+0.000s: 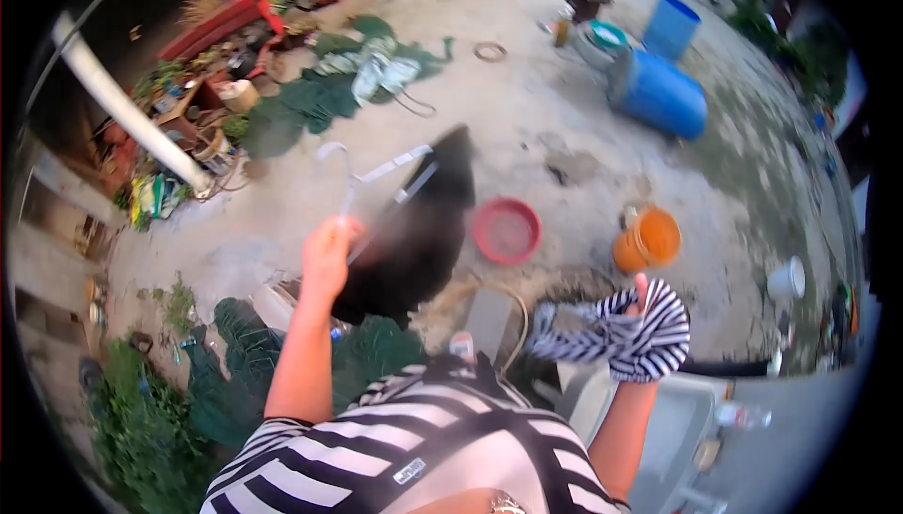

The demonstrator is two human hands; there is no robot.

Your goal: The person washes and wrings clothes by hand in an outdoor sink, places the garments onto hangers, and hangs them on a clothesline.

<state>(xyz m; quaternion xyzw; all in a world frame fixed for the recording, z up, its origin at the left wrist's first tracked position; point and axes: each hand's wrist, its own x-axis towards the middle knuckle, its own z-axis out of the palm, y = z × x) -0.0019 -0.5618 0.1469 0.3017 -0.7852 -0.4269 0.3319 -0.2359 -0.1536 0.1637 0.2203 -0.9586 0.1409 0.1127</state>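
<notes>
My left hand (326, 258) is closed around a white clothes hanger (388, 168), its hook pointing up and away from me. Right beside and partly behind the hanger is a large black cloth (414, 246); motion blur hides how it is attached. My right hand (642, 294) is mostly covered by a black-and-white striped cloth (658, 337), with only a fingertip showing. Part of this cloth trails left, away from the hand. The fingers under it are hidden, but the cloth is bunched in the hand.
A red basin (507, 231) and an orange bucket (649, 240) stand ahead on concrete. Blue barrels (658, 94) are farther right. A white sink (663, 425) sits below my right arm. Green netting (310, 110) and clutter lie left, near a white pole (132, 105).
</notes>
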